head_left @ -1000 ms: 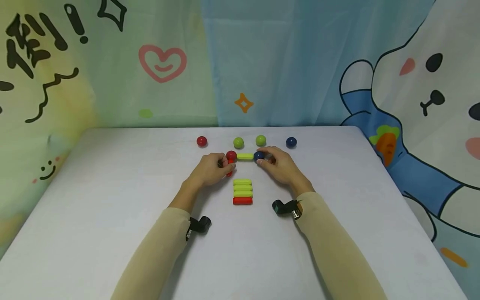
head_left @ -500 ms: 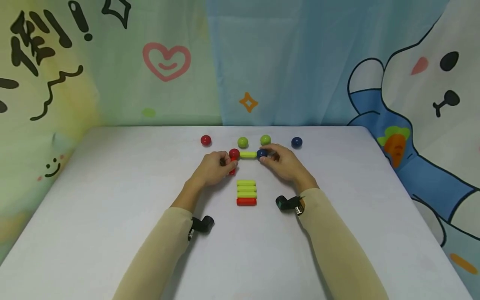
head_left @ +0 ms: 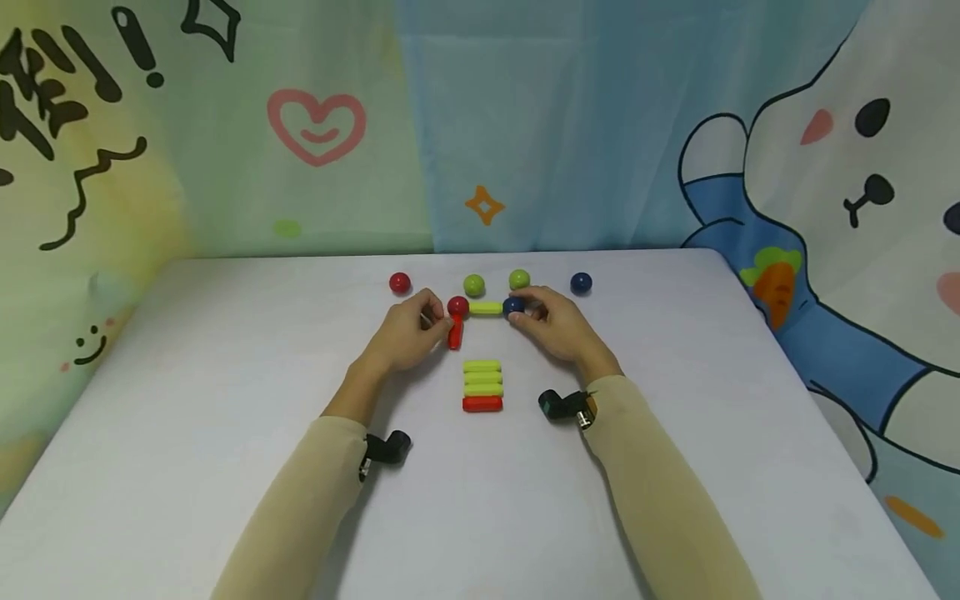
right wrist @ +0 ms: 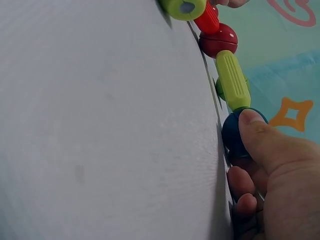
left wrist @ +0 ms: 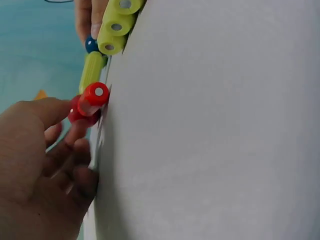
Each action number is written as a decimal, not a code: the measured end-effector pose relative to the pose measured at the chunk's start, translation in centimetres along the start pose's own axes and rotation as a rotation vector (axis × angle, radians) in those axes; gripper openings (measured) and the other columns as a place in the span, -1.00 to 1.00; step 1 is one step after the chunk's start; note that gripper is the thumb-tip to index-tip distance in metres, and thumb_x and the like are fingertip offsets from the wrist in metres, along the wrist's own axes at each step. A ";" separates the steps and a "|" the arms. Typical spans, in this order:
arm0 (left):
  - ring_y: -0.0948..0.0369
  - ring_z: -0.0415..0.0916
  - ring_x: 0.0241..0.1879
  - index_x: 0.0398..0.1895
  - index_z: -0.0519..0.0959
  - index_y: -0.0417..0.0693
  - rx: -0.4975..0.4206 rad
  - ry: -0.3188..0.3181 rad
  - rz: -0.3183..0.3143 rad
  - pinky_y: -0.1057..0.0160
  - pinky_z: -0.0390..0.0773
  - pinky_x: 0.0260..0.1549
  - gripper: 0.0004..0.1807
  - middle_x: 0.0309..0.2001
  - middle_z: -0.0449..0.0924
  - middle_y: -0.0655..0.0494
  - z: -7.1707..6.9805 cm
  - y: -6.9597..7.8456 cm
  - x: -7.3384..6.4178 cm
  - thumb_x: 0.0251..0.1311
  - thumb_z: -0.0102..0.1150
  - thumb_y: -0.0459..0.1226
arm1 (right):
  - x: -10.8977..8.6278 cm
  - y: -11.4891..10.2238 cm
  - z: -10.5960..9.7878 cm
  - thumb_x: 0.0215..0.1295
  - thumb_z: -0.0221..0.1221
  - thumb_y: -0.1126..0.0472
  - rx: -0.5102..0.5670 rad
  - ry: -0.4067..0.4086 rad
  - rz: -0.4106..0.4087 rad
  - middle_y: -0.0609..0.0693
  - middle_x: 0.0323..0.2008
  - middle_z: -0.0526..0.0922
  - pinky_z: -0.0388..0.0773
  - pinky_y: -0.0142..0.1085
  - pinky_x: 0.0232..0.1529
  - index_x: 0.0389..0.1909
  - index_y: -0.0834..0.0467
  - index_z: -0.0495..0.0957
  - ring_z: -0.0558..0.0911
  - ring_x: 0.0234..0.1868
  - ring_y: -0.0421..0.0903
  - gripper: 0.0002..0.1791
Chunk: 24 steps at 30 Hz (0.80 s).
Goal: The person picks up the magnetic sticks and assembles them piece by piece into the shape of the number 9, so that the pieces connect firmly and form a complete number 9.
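Note:
A red ball (head_left: 458, 306), a yellow-green rod (head_left: 486, 308) and a dark blue ball (head_left: 513, 306) are joined in a row across the table. From the red ball, a red rod (head_left: 455, 333) points toward the near side; its end carries a silvery disc in the left wrist view. My left hand (head_left: 405, 333) pinches the red ball at its left side, thumb and finger at its surface. On the right, my right hand (head_left: 558, 325) holds the blue ball (right wrist: 234, 131), thumb on the near side and the other fingers partly hidden behind it.
Nearer me lie three yellow-green rods (head_left: 482, 377) side by side with a red rod (head_left: 482, 404). Along the far edge sit a loose red ball (head_left: 400, 283), two green balls (head_left: 474, 286) and a blue ball (head_left: 581, 283). A printed curtain (head_left: 570, 125) hangs behind.
My left hand has drawn back leftward from the red rod, which now shows more fully, and its thumb is left of the rod. The right hand stays at the blue ball.

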<state>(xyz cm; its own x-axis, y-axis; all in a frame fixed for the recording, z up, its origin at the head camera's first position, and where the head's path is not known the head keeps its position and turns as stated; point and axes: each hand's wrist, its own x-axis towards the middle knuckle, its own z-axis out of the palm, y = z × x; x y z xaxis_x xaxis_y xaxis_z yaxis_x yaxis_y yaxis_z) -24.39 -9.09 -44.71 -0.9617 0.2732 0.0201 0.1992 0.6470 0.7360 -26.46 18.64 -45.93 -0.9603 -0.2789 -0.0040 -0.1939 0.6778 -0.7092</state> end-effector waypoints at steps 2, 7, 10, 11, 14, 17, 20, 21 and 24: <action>0.12 0.51 -0.31 -0.15 0.42 -0.06 0.007 0.052 0.026 0.22 0.52 -0.28 -0.85 -0.30 0.55 0.04 -0.4 -0.2 0.1 0.39 0.17 -0.22 | 0.2 0.0 0.0 0.49 0.20 -0.02 0.000 0.002 -0.016 0.03 0.05 0.56 0.43 -0.14 -0.06 0.37 -0.02 0.49 0.50 -0.08 -0.01 -0.50; 0.10 0.42 -0.39 -0.06 0.42 -0.15 0.044 0.130 0.065 0.17 0.43 -0.33 -0.78 -0.33 0.46 0.02 -1.3 -0.4 0.2 0.35 0.19 -0.27 | 0.1 0.1 -0.1 0.49 0.20 -0.04 -0.003 -0.007 -0.008 0.00 0.08 0.56 0.44 -0.16 -0.06 0.39 -0.05 0.48 0.50 -0.08 -0.03 -0.50; 0.10 0.41 -0.35 0.00 0.45 -0.18 0.053 0.129 0.061 0.17 0.42 -0.32 -0.73 -0.31 0.45 0.03 -1.7 -0.5 0.2 0.34 0.22 -0.26 | -0.2 0.4 -0.1 0.49 0.20 -0.03 -0.004 -0.005 0.018 0.00 0.06 0.56 0.43 -0.16 -0.06 0.38 -0.06 0.48 0.49 -0.08 -0.03 -0.50; 0.10 0.41 -0.34 0.01 0.46 -0.19 0.059 0.130 0.058 0.17 0.42 -0.31 -0.72 -0.30 0.46 0.03 -1.9 -0.6 0.3 0.34 0.23 -0.26 | -0.2 0.4 -0.1 0.49 0.21 -0.03 0.000 -0.003 0.021 0.00 0.06 0.56 0.43 -0.16 -0.07 0.38 -0.06 0.48 0.49 -0.08 -0.03 -0.51; 0.09 0.41 -0.31 0.02 0.49 -0.19 0.069 0.141 0.047 0.16 0.43 -0.29 -0.71 -0.27 0.48 0.01 -2.5 -1.0 0.3 0.32 0.25 -0.26 | -0.2 0.4 -0.1 0.48 0.21 -0.02 0.016 0.003 0.018 0.00 0.03 0.56 0.43 -0.15 -0.08 0.37 -0.06 0.49 0.49 -0.09 -0.02 -0.52; 0.06 0.41 -0.27 0.01 0.51 -0.20 0.063 0.169 0.050 0.14 0.42 -0.24 -0.71 -0.23 0.49 -0.04 -3.2 -1.4 0.2 0.30 0.27 -0.29 | -0.2 0.4 -0.1 0.48 0.22 -0.01 0.028 0.006 0.006 0.02 0.03 0.56 0.44 -0.16 -0.08 0.36 -0.04 0.50 0.49 -0.10 -0.01 -0.52; 0.03 0.41 -0.21 0.01 0.53 -0.19 0.045 0.204 0.058 0.12 0.41 -0.15 -0.71 -0.16 0.51 -0.09 -3.7 -1.9 0.3 0.26 0.30 -0.32 | -0.3 0.4 0.0 0.49 0.22 0.00 0.031 0.006 -0.001 0.02 0.04 0.56 0.44 -0.16 -0.07 0.36 -0.03 0.50 0.50 -0.10 -0.02 -0.52; 0.02 0.41 -0.18 0.00 0.53 -0.19 0.043 0.213 0.065 0.11 0.41 -0.11 -0.71 -0.13 0.51 -0.10 -3.8 -2.0 0.3 0.25 0.31 -0.33 | -0.3 0.4 0.0 0.49 0.21 0.00 0.027 0.005 0.000 0.02 0.04 0.56 0.44 -0.17 -0.07 0.36 -0.03 0.50 0.50 -0.10 -0.02 -0.52; -0.03 0.42 -0.05 -0.01 0.54 -0.21 0.047 0.237 0.096 0.06 0.42 0.01 -0.70 -0.06 0.50 -0.15 -4.1 -2.4 0.6 0.22 0.34 -0.34 | -0.4 0.4 0.0 0.49 0.21 -0.01 0.018 0.005 0.009 0.02 0.04 0.56 0.44 -0.17 -0.07 0.37 -0.04 0.49 0.50 -0.09 -0.02 -0.52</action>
<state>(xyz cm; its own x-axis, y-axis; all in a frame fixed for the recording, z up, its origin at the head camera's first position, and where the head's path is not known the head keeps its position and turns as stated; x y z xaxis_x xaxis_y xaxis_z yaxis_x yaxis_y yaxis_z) -26.20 -13.35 -43.67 -0.9541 0.1640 0.2506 0.2949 0.6600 0.6909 -26.17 19.05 -46.23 -0.9631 -0.2691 -0.0070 -0.1814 0.6678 -0.7219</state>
